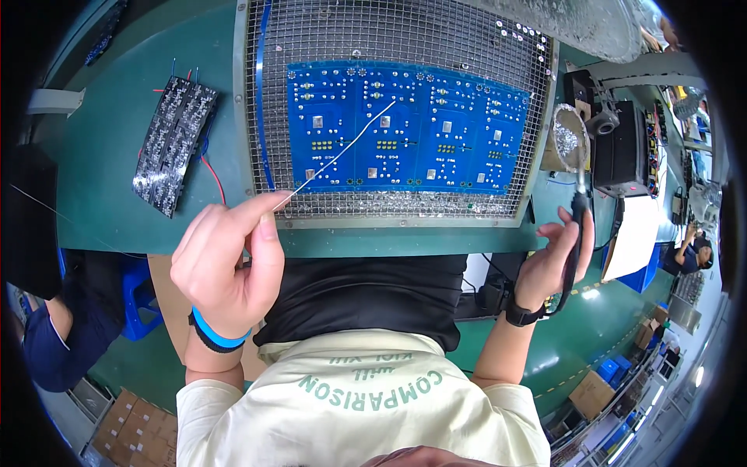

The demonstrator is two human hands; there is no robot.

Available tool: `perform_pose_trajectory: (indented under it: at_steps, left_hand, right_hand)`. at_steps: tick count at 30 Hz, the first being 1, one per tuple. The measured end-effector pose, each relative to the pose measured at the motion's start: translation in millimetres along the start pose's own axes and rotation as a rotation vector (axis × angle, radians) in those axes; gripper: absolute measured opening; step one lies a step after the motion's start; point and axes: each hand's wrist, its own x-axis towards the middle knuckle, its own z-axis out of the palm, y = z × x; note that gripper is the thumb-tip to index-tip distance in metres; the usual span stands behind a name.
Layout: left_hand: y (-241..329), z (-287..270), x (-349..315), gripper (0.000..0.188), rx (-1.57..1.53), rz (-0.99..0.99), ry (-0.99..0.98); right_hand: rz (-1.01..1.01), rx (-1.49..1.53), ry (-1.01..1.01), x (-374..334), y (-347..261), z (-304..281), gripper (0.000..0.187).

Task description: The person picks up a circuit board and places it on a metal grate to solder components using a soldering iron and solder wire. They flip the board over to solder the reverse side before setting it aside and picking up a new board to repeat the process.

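"Wire [354, 142] first: where do we find it?"

"We find it thin and silvery, going from our left hand [229, 261] forward and to the right, above the blue circuit board [405, 167]. Whether its far end touches the board, we cannot tell."

"And how do we keep our fingers?"

"On the left, we have thumb and forefinger pressed together on the wire. With our right hand [551, 257] we grip a black-handled tool [578, 233], whose metal part points forward, to a round silvery dish [555, 132] ahead of this hand."

"What lies around?"

"Ahead of our left hand and toward its right, we see the board resting on a metal mesh tray [405, 223]. Ahead and to its left, we see a dark component panel [175, 144]."
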Motion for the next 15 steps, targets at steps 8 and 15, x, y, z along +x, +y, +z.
perform_pose_trajectory:
  at_steps: [8, 15]
  left_hand:
    - [-3, -4, 0, 0.020, 0.061, -0.062, 0.060]
    - [3, 2, 1, 0.022, 0.019, 0.002, 0.048]
  right_hand:
    - [0.004, -0.021, -0.001, -4, -5, -1, 0.034]
    - [-0.261, 0.091, -0.170, -15, -41, 8, 0.031]
